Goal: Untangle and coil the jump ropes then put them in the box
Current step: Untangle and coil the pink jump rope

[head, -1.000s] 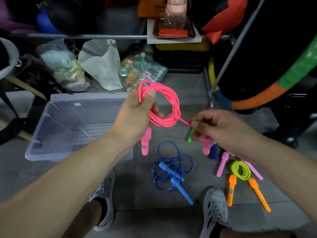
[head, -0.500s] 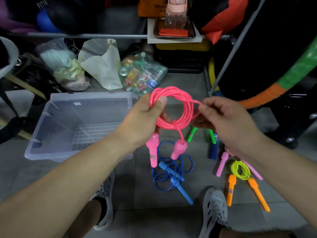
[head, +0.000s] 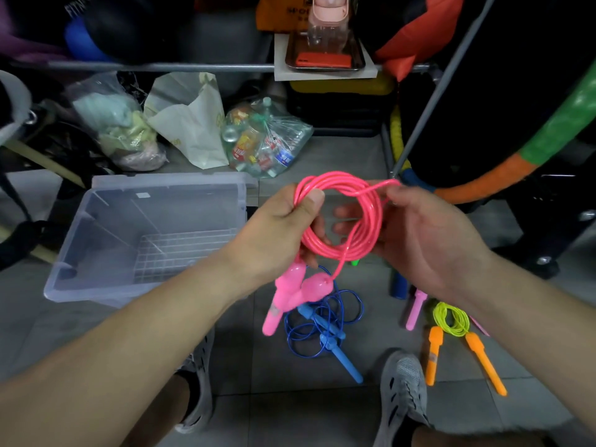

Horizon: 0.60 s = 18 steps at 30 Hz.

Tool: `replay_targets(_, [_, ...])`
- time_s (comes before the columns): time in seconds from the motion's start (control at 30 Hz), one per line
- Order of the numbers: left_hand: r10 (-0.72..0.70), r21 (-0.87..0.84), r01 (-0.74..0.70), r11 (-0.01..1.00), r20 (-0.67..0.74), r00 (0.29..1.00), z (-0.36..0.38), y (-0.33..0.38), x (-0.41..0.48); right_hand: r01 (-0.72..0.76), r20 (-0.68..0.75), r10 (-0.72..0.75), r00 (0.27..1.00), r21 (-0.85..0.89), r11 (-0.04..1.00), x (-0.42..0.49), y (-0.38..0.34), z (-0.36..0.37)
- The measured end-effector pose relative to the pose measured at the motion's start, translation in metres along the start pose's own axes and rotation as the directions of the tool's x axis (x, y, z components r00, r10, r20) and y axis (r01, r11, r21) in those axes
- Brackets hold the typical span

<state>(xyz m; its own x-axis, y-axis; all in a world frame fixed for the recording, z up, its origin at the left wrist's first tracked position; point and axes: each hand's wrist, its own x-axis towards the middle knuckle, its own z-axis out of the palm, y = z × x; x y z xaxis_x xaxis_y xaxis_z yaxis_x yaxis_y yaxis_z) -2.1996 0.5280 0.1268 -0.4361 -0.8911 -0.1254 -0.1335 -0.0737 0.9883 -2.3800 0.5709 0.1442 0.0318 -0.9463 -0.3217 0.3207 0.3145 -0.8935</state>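
Observation:
My left hand grips a coiled pink jump rope at the coil's upper left, thumb on top. Both pink handles hang below that hand. My right hand pinches a strand of the pink rope at the coil's upper right. An empty clear plastic box stands on the floor to the left. A blue jump rope lies loosely looped on the floor below the hands. A yellow-green rope with orange handles lies coiled at the right.
A pale pink handle and a dark blue handle lie under my right wrist. My two grey shoes stand on the tiled floor. Plastic bags, a metal rack pole and padded hoops crowd the back.
My right hand has carried the rope strand up and right over the coil. The second pink handle has risen and now hangs beside the first. The coil has grown.

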Motion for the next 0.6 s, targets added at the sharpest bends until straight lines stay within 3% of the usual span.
replay_targets(0.1, [-0.004,0.040,0.003,0.999,0.011,1.000,0.000,-0.003,-0.001,0.013,0.064,-0.008,0.998,-0.070,0.997,-0.003,0.001,-0.001])
replay_targets(0.23, [-0.006,0.046,0.005,0.999,0.011,1.000,0.000,-0.004,-0.003,0.168,-0.050,-0.202,0.978,-0.380,0.910,-0.007,0.006,0.001])
replay_targets(0.33, [0.012,0.042,-0.012,0.999,0.007,1.000,0.001,-0.001,-0.003,0.241,-0.132,-0.293,0.947,-0.311,0.919,-0.006,0.010,0.004])
replay_targets(0.43, [0.028,0.048,-0.027,0.998,-0.013,1.000,0.001,0.001,-0.003,0.202,-0.168,-0.237,0.957,-0.200,0.959,-0.003,0.008,0.003])
replay_targets(0.6, [0.076,0.101,-0.074,0.992,-0.023,0.997,0.000,-0.001,-0.003,0.027,-0.037,-0.042,0.998,-0.334,0.942,-0.002,0.013,0.000])
